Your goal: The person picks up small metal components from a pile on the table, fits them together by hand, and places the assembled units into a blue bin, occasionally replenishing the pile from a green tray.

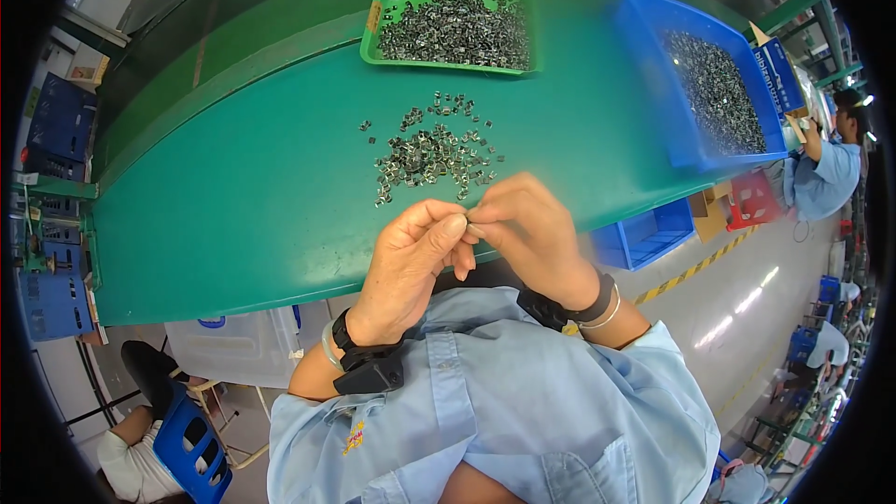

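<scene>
The left hand [411,257] and right hand [532,224] met fingertip to fingertip, pinching 1 small metal part [469,221] between them; the loose pile of metal parts [431,154] lay just beyond them.

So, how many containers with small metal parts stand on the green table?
2: a green tray at the far middle and a blue bin at the far right. Others may be out of view.

Both forearms are rising from the lower edge, the left hand [411,257] and right hand [532,224] meeting fingertip to fingertip, pinched closed.
</scene>
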Action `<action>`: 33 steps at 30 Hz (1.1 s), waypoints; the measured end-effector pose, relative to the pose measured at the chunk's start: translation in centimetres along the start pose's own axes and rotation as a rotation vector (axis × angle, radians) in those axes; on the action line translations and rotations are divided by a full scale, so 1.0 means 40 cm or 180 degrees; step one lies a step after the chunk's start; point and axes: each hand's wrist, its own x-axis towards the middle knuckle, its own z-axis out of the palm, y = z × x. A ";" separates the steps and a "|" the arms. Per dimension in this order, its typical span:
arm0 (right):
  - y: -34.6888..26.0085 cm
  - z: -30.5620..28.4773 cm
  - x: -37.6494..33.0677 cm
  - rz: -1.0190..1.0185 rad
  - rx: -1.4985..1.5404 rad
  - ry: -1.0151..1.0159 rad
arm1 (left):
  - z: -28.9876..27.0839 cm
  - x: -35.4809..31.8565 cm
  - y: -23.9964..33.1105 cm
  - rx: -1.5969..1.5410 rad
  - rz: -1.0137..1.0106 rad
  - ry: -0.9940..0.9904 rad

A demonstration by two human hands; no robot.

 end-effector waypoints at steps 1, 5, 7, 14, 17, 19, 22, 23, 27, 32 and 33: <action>-0.001 0.000 0.000 -0.0024 -0.0006 -0.0010 | -0.001 0.000 -0.001 0.0003 0.0004 0.0000; -0.001 -0.001 0.000 -0.0082 0.0011 0.0000 | -0.005 0.002 -0.005 -0.0004 0.0022 -0.0049; -0.001 0.000 -0.002 -0.0100 0.0027 0.0008 | -0.006 0.003 -0.009 -0.0111 0.0011 -0.0095; -0.004 0.003 -0.013 -0.0049 0.0279 0.0066 | 0.007 0.009 -0.028 -0.0269 0.0163 -0.0097; -0.003 -0.003 -0.016 -0.0008 0.0360 0.0016 | 0.004 0.011 -0.034 -0.0471 0.0133 -0.0188; 0.000 -0.008 -0.017 0.0013 0.0404 -0.0011 | 0.003 0.011 -0.026 -0.0231 0.0103 -0.0206; 0.008 -0.016 -0.013 -0.0222 0.0228 -0.0121 | -0.002 0.007 -0.017 0.0001 0.0043 -0.0198; 0.009 -0.016 -0.013 -0.0221 0.0227 -0.0119 | -0.004 0.005 -0.014 0.0111 0.0002 -0.0179; 0.012 -0.013 -0.011 -0.0272 0.0184 -0.0110 | 0.014 -0.001 -0.005 -0.0057 -0.0001 -0.0099; 0.001 -0.005 -0.013 -0.0114 0.0489 -0.0013 | 0.003 -0.001 -0.029 -0.0610 0.0020 -0.0311; 0.001 -0.003 -0.014 -0.0124 0.0515 -0.0020 | 0.001 -0.001 -0.032 -0.0615 0.0027 -0.0311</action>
